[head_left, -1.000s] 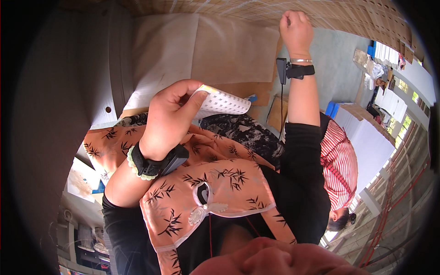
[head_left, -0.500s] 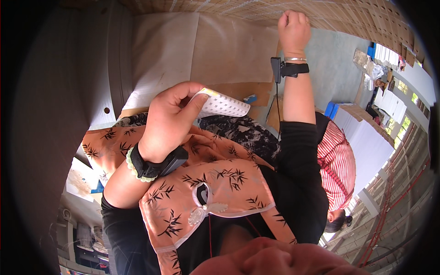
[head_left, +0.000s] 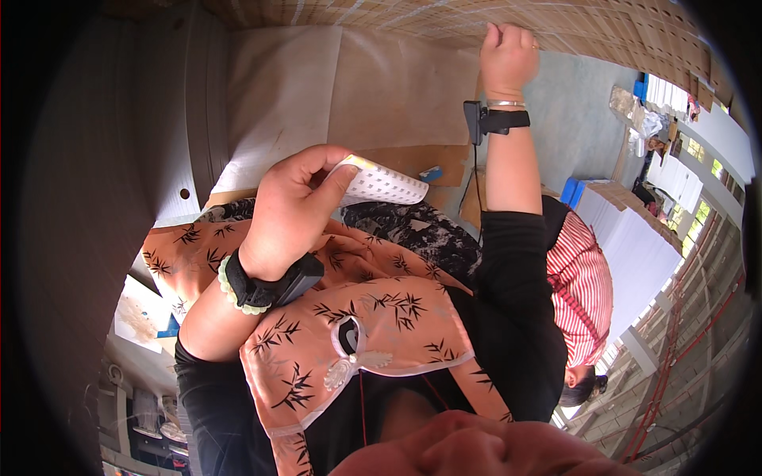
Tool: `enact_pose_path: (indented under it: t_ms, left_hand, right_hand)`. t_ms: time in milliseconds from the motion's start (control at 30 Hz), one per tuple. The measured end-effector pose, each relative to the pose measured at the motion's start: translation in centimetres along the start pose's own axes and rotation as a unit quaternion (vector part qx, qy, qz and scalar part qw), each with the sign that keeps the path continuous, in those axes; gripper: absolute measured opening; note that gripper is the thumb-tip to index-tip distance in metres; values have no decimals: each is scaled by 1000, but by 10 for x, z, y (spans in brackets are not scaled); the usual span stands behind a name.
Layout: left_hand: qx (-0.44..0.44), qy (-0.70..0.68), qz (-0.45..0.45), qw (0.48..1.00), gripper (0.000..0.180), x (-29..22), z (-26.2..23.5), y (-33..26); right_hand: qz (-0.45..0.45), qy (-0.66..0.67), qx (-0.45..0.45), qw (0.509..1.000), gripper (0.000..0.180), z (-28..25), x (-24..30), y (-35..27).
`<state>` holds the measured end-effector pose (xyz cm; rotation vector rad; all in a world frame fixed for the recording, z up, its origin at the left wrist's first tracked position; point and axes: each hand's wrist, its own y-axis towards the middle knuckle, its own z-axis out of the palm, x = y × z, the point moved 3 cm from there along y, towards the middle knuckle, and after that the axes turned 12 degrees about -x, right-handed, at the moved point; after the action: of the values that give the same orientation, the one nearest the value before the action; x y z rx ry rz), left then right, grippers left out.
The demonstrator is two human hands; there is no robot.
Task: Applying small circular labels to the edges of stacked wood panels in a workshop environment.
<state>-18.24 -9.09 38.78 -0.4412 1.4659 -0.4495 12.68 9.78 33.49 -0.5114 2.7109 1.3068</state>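
Note:
A curled white sheet of small printed labels [head_left: 389,186], yellow at one corner, is pinched between the thumb and fingers of my left hand [head_left: 294,198]. That hand is in front of my orange apron [head_left: 381,317] with black bamboo leaves. My right arm stretches far forward. At its end my right hand [head_left: 509,57] is closed, fingers curled, at the edge of a big stack of brown cardboard [head_left: 413,17]. Whatever its fingertips hold, if anything, is hidden. Each wrist wears a black strap with a small device.
A dark grey panel or post [head_left: 111,159] rises close on my left. Brown sheeting [head_left: 397,87] hangs or lies ahead below the cardboard. To the right a person in a red-striped garment [head_left: 583,285] bends beside a stack of white sheets [head_left: 635,246]. A cable [head_left: 475,174] hangs from my right wrist device.
My right hand has shifted very slightly, still closed by the cardboard. The label sheet remains in my left hand, almost unmoved. The person in stripes has hardly moved.

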Motion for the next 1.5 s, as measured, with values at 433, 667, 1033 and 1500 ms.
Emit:
enact_pose_path:
  t_ms: [433,667,1033,1500]
  left_hand:
    - [-47,-12,38,998,16,-17,-6,-35]
    - [-66,-54,62,994,17,-24,-2,-37]
    - [-14,40,82,996,14,-21,3,-50]
    - [-11,-27,2,1000,15,-8,12,-27]
  right_hand:
    - [316,340,326,824,21,-107,66,46]
    - [353,556,416,626,16,-201,140,40]
    - [288,558,367,686,8,-220,145,37]
    - [134,501,292,803,13,-205,140,42]
